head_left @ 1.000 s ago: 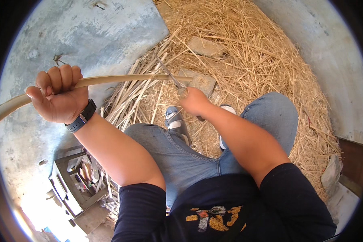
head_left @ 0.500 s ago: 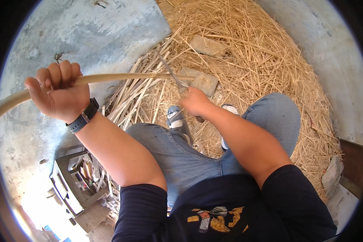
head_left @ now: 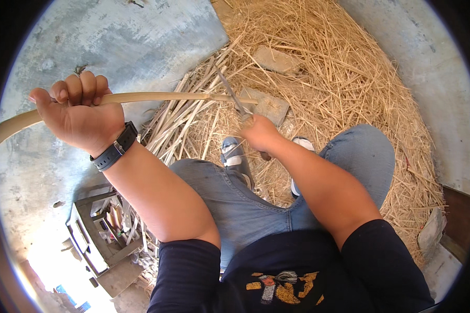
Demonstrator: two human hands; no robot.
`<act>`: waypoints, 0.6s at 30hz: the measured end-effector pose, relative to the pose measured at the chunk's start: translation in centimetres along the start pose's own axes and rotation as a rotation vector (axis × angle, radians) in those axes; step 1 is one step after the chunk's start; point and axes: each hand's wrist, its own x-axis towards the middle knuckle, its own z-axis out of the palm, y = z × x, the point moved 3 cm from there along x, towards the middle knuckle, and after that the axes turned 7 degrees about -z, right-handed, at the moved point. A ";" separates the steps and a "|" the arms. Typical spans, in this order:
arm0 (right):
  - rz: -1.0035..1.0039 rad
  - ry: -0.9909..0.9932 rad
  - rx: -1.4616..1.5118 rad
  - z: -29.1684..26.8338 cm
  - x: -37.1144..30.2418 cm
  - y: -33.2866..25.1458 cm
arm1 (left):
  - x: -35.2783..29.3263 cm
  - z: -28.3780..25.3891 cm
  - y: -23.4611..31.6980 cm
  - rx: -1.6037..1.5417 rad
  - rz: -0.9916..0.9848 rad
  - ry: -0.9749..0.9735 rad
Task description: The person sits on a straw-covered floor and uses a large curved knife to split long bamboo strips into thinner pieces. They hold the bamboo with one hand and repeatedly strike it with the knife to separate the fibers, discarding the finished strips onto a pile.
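My left hand (head_left: 83,115), with a dark watch on the wrist, is raised at the left. Its fingers are curled round a long pale strip of split bamboo (head_left: 162,96). That strip bends down at the far left, and its other end reaches over a flat block (head_left: 272,108) on the floor. In my right hand (head_left: 263,134) is the handle of a knife (head_left: 231,93), held low between my knees. The narrow blade points up and left and crosses the strip near its right end; whether it touches the strip I cannot tell.
Straw-like shavings (head_left: 339,78) cover the floor ahead and to the right. Cut strips (head_left: 177,117) lie piled by the grey wall (head_left: 141,41). A second flat block (head_left: 278,60) sits further off. At lower left stands a wooden frame (head_left: 109,235) holding odds and ends.
The whole view has shifted slightly. Against the strip, the knife has moved a little to the right, nearer the strip's end. Both hands keep their holds.
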 end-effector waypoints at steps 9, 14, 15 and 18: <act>-0.447 0.011 -0.087 2.4 -2.5 -4.3 | -1.3 1.6 0.1 0.083 0.041 0.223; -0.243 0.107 -0.169 1.9 -0.5 -0.5 | -1.0 1.3 0.1 0.060 0.035 0.308; -0.214 0.084 -0.136 1.7 -0.5 -0.4 | -0.9 1.2 0.2 0.060 0.031 0.318; -0.300 0.072 -0.106 1.7 -2.3 -3.1 | -0.8 0.8 -0.1 0.058 0.041 0.292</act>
